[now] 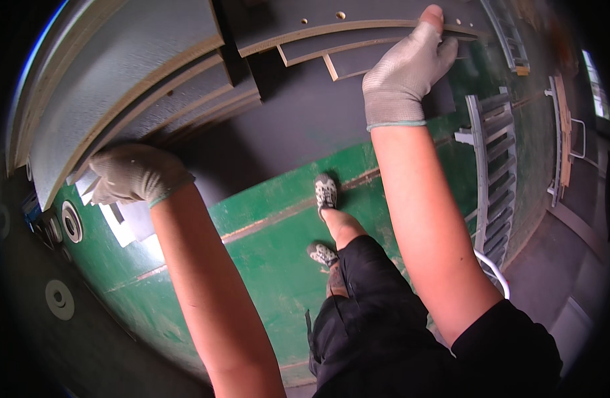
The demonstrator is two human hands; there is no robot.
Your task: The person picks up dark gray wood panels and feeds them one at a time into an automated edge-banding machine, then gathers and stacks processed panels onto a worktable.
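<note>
The right hand (411, 76), in a pale knitted glove with one bare fingertip, is partly closed at the edge of a dark grey board with holes (378, 14); the bare tip lies on the board's face, and the other fingers bend beside its edge, so it has hold of the board there. This board reaches leftward from the right hand, its pale edge toward the person, with smaller boards (311, 48) stepped just below it. The left hand (142, 174), gloved too, is curled next to the lower end of a large grey panel (139, 73) — whether it grips that panel or only touches it, I cannot tell. The panel rises above the left hand, and further grey pieces (205, 89) lie layered along its right side. Between and below the two hands spreads a wide dark panel (285, 132), over the green floor (271, 278). Right of the right hand stands a grey roller rack (497, 166); below and left of the left hand are pale round discs (59, 300). Two patterned shoes (325, 191) show between the forearms — well below both hands.
</note>
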